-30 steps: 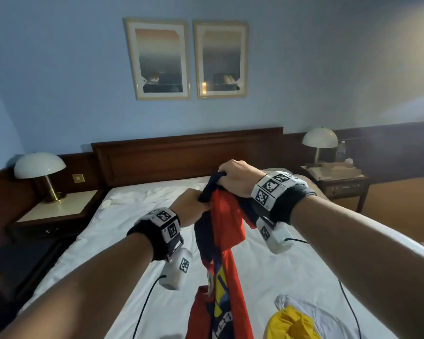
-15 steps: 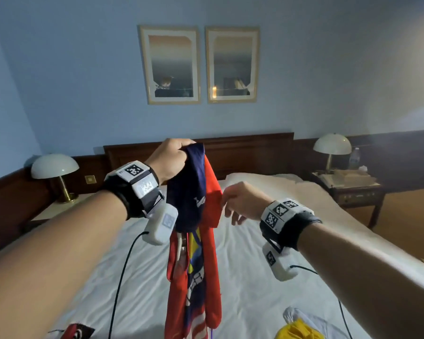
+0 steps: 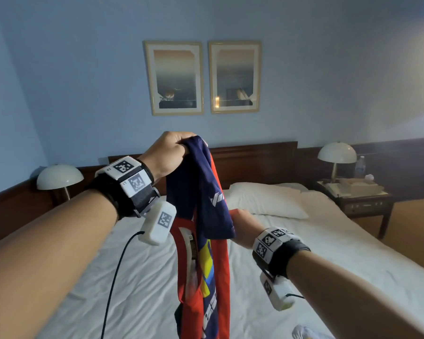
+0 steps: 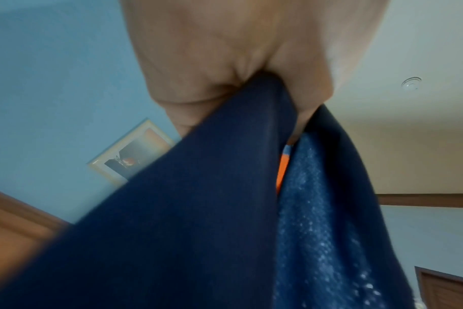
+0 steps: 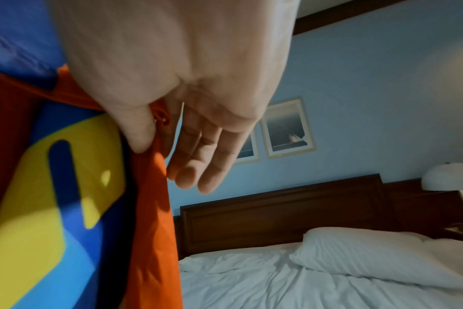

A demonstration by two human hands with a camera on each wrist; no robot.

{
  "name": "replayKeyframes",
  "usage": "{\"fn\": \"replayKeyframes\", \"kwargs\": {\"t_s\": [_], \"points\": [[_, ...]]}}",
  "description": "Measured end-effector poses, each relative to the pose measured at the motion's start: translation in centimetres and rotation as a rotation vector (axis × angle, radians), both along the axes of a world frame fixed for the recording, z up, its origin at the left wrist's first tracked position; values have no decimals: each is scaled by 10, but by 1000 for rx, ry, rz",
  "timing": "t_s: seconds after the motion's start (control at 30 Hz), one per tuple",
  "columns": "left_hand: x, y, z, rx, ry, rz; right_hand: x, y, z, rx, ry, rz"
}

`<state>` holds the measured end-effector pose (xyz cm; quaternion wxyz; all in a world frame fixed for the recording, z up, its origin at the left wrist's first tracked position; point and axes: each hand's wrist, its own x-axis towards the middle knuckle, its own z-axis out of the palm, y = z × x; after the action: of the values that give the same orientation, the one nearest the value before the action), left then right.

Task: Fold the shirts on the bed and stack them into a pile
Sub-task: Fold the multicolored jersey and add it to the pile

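Note:
A red shirt [image 3: 201, 265] with navy sleeves and a yellow and blue print hangs in the air over the white bed [image 3: 304, 253]. My left hand [image 3: 171, 152] is raised high and grips the bunched navy sleeve [image 4: 198, 209] in its fist [image 4: 251, 73]. My right hand [image 3: 240, 226] is lower, at the shirt's right side just under the navy sleeve. In the right wrist view its thumb and forefinger [image 5: 156, 142] pinch the red fabric edge [image 5: 151, 209] while the other fingers stay extended. The shirt's lower end runs out of view.
A white pillow [image 3: 264, 199] lies by the dark wooden headboard [image 3: 255, 162]. Lamps [image 3: 59, 177] [image 3: 337, 152] flank the bed, the right one on a nightstand [image 3: 353, 192]. Another white and yellow garment [image 3: 304, 332] shows at the bottom right edge.
The right hand, free and open half a second ago, has moved in to the shirt's right edge and pinched the red fabric. The left hand stays raised with the navy sleeve.

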<state>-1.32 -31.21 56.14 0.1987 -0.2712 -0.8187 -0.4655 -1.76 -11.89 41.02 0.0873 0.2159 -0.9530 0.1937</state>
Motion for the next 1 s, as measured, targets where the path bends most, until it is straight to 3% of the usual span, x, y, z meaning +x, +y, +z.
{"fn": "replayKeyframes", "kwargs": {"t_s": [0.17,0.3,0.43,0.57,0.63,0.7,0.77,0.87,1.0], "points": [[-7,-32,0,42,3,138,-22,32,9,-409,2,-103],[-16,-66,-13,-174,-35,268,-31,49,17,-562,3,-143],[-13,-88,-35,-549,-129,280,-32,43,24,-547,-31,-102],[3,-77,-58,-856,-532,127,-26,28,39,-288,3,-16],[5,-61,-73,-811,-586,61,-21,18,46,-153,25,33],[6,-44,-90,-603,-523,45,-17,7,51,-70,32,87],[9,-22,-107,-414,-493,24,-13,-2,55,-34,27,122],[14,11,-132,-290,-443,-4,-10,-7,58,-43,46,144],[10,33,-150,-308,-279,342,-8,3,60,-41,75,116]]}}
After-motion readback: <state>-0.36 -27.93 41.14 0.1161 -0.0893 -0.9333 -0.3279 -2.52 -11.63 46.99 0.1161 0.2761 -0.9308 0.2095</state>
